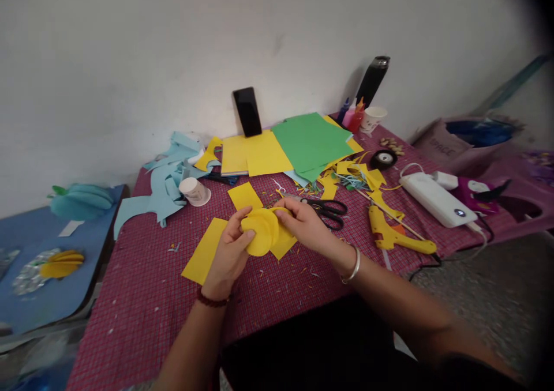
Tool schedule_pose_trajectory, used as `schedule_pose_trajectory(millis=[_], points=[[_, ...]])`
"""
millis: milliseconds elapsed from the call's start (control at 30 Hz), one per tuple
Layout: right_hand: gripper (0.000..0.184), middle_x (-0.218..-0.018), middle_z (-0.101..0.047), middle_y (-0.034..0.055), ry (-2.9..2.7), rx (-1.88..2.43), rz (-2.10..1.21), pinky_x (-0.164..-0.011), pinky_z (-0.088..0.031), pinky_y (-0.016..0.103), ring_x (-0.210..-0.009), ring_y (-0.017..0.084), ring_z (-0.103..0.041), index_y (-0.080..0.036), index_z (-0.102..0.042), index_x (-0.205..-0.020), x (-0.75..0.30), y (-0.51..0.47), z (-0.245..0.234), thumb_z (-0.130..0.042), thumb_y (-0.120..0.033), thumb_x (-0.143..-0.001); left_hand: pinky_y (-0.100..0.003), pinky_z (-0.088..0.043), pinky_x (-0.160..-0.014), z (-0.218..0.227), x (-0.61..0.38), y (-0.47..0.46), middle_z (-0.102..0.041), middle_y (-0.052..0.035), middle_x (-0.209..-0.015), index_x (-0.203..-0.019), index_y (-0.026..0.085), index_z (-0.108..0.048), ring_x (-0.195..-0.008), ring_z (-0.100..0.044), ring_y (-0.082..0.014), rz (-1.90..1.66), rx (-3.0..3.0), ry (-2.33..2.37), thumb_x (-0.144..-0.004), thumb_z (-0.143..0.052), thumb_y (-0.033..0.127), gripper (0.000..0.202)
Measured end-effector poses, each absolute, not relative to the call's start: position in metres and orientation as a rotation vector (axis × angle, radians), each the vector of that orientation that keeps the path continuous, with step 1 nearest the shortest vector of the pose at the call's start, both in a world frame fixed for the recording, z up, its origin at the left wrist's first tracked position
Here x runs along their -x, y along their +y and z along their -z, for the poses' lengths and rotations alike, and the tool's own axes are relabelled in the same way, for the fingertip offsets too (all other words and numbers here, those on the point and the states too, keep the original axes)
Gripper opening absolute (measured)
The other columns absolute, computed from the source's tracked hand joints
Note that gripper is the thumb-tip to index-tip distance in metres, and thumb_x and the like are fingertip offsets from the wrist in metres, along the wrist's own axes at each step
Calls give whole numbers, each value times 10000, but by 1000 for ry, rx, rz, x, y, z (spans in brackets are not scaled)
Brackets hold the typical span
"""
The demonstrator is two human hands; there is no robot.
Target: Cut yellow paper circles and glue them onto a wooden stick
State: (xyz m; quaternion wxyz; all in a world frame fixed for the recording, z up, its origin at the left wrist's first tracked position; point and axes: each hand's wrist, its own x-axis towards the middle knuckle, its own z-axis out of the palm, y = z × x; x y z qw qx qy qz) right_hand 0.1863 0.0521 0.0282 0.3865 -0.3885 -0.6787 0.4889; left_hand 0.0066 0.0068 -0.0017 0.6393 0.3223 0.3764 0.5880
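Several round yellow paper circles (258, 233) are held up between my two hands over the front middle of the table. My left hand (229, 247) pinches them at the left edge, thumb on top. At their upper right edge, my right hand (303, 224) grips the paper between thumb and fingers. Under and around my hands lie yellow paper pieces (205, 252) on the red checked cloth (142, 299). Black-handled scissors (329, 207) rest just beyond my right hand, their blades partly hidden.
Green sheets (314, 143) and yellow sheets (268, 154) lie at the back below a phone (247, 111). A paper cup (194, 191) stands by blue scraps (167, 186) at left. To the right are a yellow glue gun (389, 232), a white power bank (437, 199) and a tape roll (384, 158).
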Motion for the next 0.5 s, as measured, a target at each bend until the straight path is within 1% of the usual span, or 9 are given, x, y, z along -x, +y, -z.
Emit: schedule_pose_trajectory(millis=[33, 67, 100, 200, 267, 367, 433, 500], points=[[162, -750, -523, 3, -1758, 972, -1215, -585, -377, 252, -654, 123, -475, -179, -536, -850, -184, 51, -27, -444, -298, -910, -302, -505, -824, 2, -8, 7, -681, -37, -1072, -1180, 265, -587, -931, -647, -175, -1339, -736, 873, -707, -738, 198, 500], [195, -751, -526, 7, -1782, 951, -1190, -599, -379, 258, -666, 129, -481, -178, -534, -847, -182, 50, -26, -414, -307, -930, -302, -501, -834, 3, -9, 8, -675, -44, -1100, -1205, 258, -575, -952, -642, -178, -1333, -739, 885, -714, -731, 194, 519], [232, -751, -529, 11, -1799, 930, -1169, -610, -382, 262, -675, 134, -487, -178, -529, -843, -180, 50, -25, -384, -325, -950, -305, -498, -840, 4, -10, 8, -678, -52, -1097, -1193, 237, -587, -958, -642, -183, -1315, -744, 897, -719, -727, 198, 496], [337, -746, -524, 15, -1820, 905, -1157, -609, -387, 266, -676, 143, -497, -185, -505, -829, -176, 48, -21, -308, -409, -986, -328, -502, -827, 8, -11, 10, -713, -73, -966, -1059, 155, -661, -904, -656, -204, -1193, -763, 936, -733, -718, 244, 343], [369, -766, -535, 21, -1820, 908, -1178, -605, -400, 267, -679, 148, -512, -187, -504, -865, -174, 44, -21, -278, -451, -992, -333, -506, -809, 9, -13, 8, -722, -73, -905, -1017, 137, -679, -863, -663, -208, -1150, -767, 969, -738, -714, 276, 314], [346, -878, -577, 52, -1801, 925, -1176, -686, -443, 285, -797, 174, -557, -184, -505, -1035, -176, 25, -25, -295, -456, -991, -301, -508, -762, 6, -19, -6, -722, -66, -921, -1045, 151, -670, -814, -664, -189, -1191, -757, 1062, -760, -693, 323, 334], [332, -998, -586, 74, -1788, 932, -1224, -769, -457, 303, -910, 190, -565, -192, -466, -1171, -183, 5, -26, -353, -440, -982, -275, -507, -729, 4, -26, -28, -718, -63, -955, -1082, 170, -656, -785, -663, -172, -1212, -741, 1150, -779, -676, 350, 354], [365, -1098, -569, 84, -1754, 903, -1355, -819, -460, 314, -965, 192, -564, -208, -416, -1265, -192, -19, -25, -406, -423, -970, -265, -505, -735, 4, -34, -56, -712, -60, -997, -1140, 192, -630, -801, -661, -167, -1208, -701, 1196, -795, -664, 356, 384]])
